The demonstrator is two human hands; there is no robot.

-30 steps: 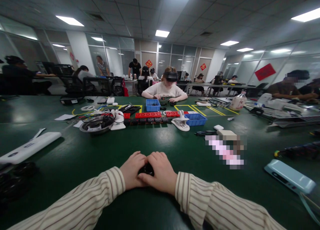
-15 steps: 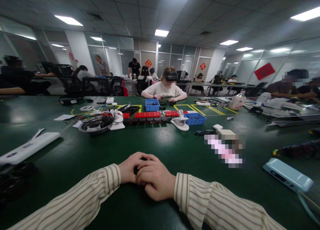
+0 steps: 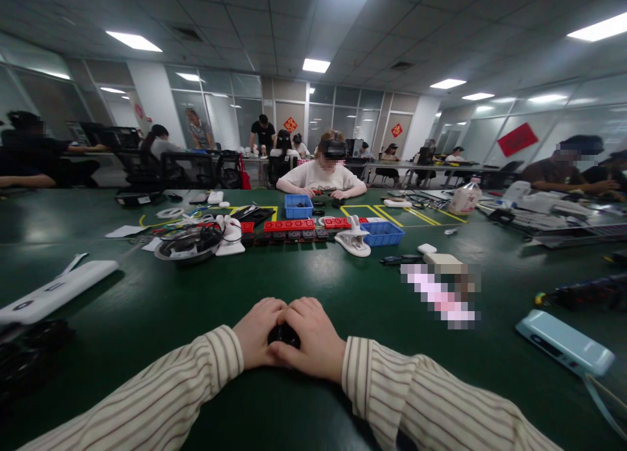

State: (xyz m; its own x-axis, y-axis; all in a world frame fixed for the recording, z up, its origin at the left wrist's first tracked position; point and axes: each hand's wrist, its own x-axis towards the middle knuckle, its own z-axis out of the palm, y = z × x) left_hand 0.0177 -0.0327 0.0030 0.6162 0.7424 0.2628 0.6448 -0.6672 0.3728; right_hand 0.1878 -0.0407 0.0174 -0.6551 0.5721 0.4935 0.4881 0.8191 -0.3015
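Note:
A small, glossy black rounded object (image 3: 284, 335) shows in the gap between my two hands, low over the near middle of the green table (image 3: 215, 287). My left hand (image 3: 255, 330) curls round its left side, and the fingertips are out of sight. From the other side my right hand (image 3: 313, 336) wraps over it, with the thumb across its near face. The two hands touch at the fingers and thumbs. Most of the black object is hidden, so I cannot make out its kind.
A white power bank-like device (image 3: 59, 291) and black parts (image 3: 34, 353) lie left. Ahead are red sockets (image 3: 289, 225), blue bins (image 3: 383, 234), a white clip base (image 3: 353, 240) and a bowl of cables (image 3: 189, 248). A light-blue device (image 3: 563, 340) lies right. A person (image 3: 321, 175) sits opposite.
My right hand has turned and its fingers have moved from lying over the left hand to cupping the far side. The black object between the hands now shows more.

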